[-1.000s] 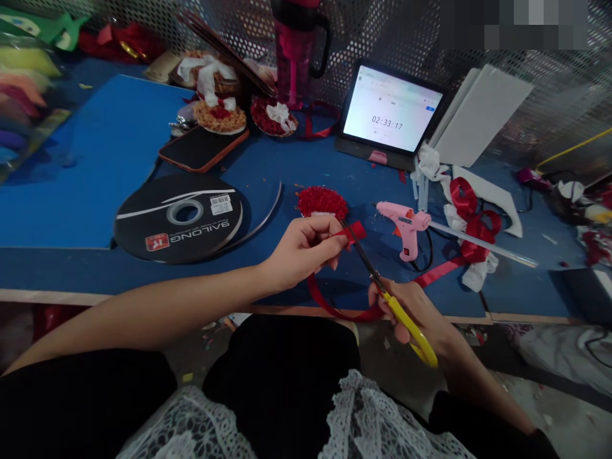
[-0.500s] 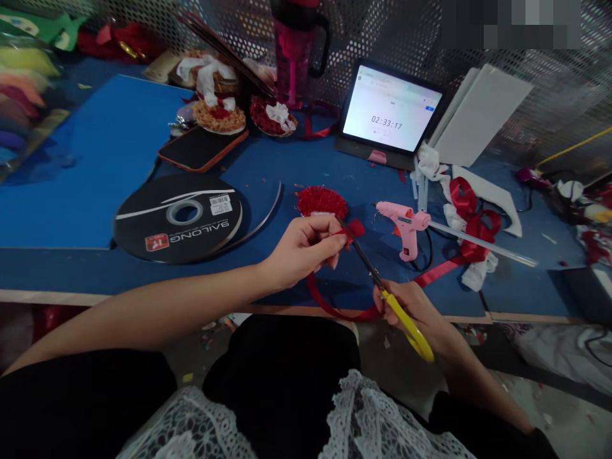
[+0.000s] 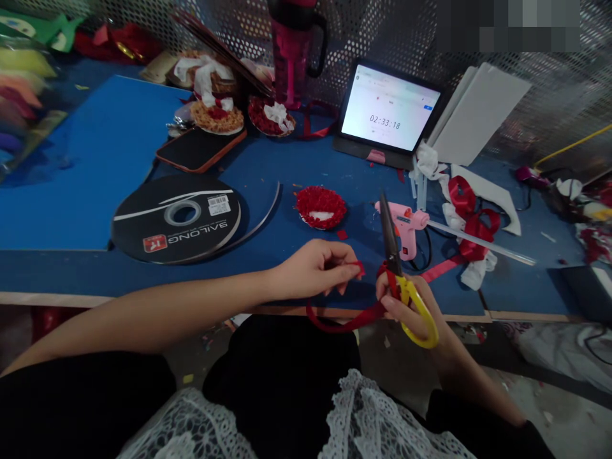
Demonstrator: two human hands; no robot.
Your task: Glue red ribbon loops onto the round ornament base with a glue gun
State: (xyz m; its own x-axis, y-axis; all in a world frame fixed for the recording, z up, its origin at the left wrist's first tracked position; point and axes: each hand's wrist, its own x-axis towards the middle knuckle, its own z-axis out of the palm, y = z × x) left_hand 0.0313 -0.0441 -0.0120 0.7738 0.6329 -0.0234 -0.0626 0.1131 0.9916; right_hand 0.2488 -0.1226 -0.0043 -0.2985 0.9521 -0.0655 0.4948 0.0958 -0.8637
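My left hand (image 3: 319,271) is pinched on a red ribbon end (image 3: 359,268), just above the table's front edge. To its right, my right hand (image 3: 407,305) grips yellow-handled scissors (image 3: 392,239), their blades pointing up and away from me. A red ribbon (image 3: 351,320) loops below both hands and runs up to my right hand. Beyond my left hand lies a red fuzzy oval piece (image 3: 321,207) with a pale patch on it. A small red scrap (image 3: 342,235) sits on the table near that piece. Behind the scissors rests a pink glue gun (image 3: 407,231).
A black ribbon spool (image 3: 138,220) lies at left, beside a blue sheet (image 3: 86,159). Further back are a phone (image 3: 198,150), a tumbler (image 3: 291,57) and a tablet (image 3: 389,108) showing a timer. Tangled red ribbon (image 3: 478,236) and white scraps lie at right.
My left hand has drawn back toward me, away from the fuzzy piece. The scissors have left the ribbon there and now stand more upright. A red scrap now lies on the table.
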